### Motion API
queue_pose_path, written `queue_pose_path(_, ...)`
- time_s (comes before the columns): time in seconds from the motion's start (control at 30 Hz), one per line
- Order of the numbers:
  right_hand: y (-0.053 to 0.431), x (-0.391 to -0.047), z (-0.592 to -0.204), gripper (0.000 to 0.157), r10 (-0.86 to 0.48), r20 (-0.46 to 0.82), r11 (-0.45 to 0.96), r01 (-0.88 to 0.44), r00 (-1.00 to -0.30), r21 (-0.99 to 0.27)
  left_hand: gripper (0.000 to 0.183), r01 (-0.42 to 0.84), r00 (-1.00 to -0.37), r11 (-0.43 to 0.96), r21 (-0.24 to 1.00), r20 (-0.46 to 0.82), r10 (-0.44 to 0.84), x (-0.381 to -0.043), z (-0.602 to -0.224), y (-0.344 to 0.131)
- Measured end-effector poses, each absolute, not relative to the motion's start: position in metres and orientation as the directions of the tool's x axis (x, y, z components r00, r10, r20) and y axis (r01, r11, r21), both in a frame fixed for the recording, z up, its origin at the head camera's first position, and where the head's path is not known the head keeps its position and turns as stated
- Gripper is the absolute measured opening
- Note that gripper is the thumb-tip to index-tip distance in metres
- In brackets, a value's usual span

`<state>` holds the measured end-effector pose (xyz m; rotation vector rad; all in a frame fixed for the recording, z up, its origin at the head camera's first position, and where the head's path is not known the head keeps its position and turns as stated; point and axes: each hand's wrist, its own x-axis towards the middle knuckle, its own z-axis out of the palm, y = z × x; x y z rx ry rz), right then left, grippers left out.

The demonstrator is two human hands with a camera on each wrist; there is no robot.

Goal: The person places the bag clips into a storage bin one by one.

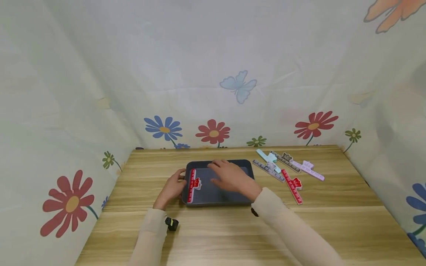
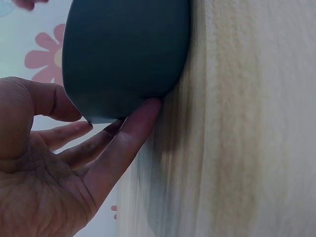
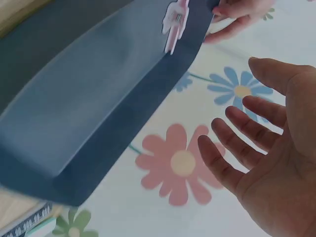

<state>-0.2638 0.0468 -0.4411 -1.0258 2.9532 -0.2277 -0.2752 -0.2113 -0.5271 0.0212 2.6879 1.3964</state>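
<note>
A dark grey rectangular tray (image 1: 217, 202) lies on the table. Inside it, along the left end, is a red clip (image 1: 192, 186) with a piano-key print; the same clip (image 3: 175, 27) shows at the tray's far end in the right wrist view. My left hand (image 1: 174, 187) holds the tray's left side, thumb at the rim and fingers (image 2: 118, 148) against the outer wall. Over the middle of the tray hovers my right hand (image 1: 232, 177), palm down, its fingers (image 3: 252, 128) spread loosely around nothing.
Right of the tray lie several more long clips: a light blue one (image 1: 265, 155), a black one (image 1: 293, 164), a lilac one (image 1: 313, 172), a grey one (image 1: 266, 169) and another red one (image 1: 292, 187). Behind the wooden table (image 1: 213, 240) hangs a flowered cloth (image 1: 199, 74).
</note>
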Motion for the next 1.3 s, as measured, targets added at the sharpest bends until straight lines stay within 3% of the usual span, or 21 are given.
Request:
queue_pose_path(0.47, 0.140, -0.258, -0.437, 0.052, -0.570, 0.248, 0.772, -0.614, -0.784, -0.166, 0.056, -0.035, -0.995, 0.608, 0.793, -0.088, 0.057, -0.274, -0.532, -0.211)
queue_pose_path(1.03, 0.222, -0.258, -0.445, 0.055, -0.448, 0.201, 0.864, -0.480, -0.871, -0.153, 0.055, -0.029, -0.995, 0.624, 0.781, -0.084, 0.059, -0.276, -0.531, -0.214)
queue_pose_path(1.3, 0.247, -0.260, -0.448, 0.058, -0.415, 0.102, 0.889, -0.427, -0.904, -0.165, 0.055, -0.025, -0.995, 0.623, 0.781, -0.082, 0.063, -0.277, -0.531, -0.214)
